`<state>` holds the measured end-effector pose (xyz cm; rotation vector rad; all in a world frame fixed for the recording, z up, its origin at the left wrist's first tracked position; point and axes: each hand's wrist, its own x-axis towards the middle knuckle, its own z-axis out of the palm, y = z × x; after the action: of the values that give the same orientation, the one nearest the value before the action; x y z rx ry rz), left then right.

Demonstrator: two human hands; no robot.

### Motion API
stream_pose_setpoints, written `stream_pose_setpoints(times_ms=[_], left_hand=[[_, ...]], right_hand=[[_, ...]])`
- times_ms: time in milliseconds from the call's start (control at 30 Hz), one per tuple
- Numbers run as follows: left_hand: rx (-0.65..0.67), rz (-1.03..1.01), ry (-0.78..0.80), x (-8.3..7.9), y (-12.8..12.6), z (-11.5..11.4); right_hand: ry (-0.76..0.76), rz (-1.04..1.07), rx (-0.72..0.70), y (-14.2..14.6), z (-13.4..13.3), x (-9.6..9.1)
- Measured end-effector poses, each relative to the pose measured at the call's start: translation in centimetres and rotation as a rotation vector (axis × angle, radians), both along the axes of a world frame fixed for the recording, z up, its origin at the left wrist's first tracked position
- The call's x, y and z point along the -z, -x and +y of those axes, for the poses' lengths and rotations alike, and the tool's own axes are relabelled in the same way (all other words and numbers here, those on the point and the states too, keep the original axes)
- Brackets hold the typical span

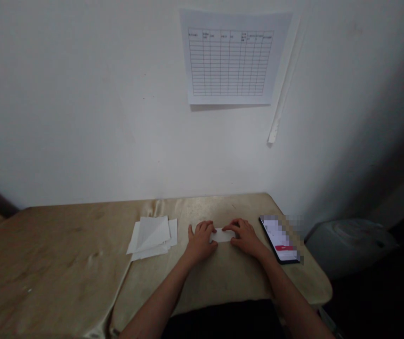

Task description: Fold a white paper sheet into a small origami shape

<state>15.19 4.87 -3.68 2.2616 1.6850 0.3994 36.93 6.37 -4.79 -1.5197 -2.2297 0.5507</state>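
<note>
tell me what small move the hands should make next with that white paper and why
Perhaps steady the small white paper with the left hand and smooth it with the right hand: it lies on the table with a hand at either end. Any creases are too small to tell.

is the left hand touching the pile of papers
Apart: the head view shows a strip of table between the left hand and the pile of papers.

Legible text: none. Printed table form (230, 61): column headings too small to read. Smartphone (278, 238): screen lettering blurred, unreadable.
</note>
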Motion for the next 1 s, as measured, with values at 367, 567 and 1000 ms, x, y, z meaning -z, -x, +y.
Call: stream_pose_setpoints(times_ms=[367,567,1000], left_hand=[[0.123,0.009,0.041,-0.5,2.0,0.9],[0.125,-0.013,0.03,-0.2,2.2,1.0],[0.032,0.009,-0.118,0.1,-0.3,-0.3]], right_hand=[[0.02,0.1,-0.044,-1.0,0.5,0.7],[-0.021,0.119,-0.04,-1.0,0.3,0.9],[-0.122,-0.011,0.049,0.9,-0.9,0.3]])
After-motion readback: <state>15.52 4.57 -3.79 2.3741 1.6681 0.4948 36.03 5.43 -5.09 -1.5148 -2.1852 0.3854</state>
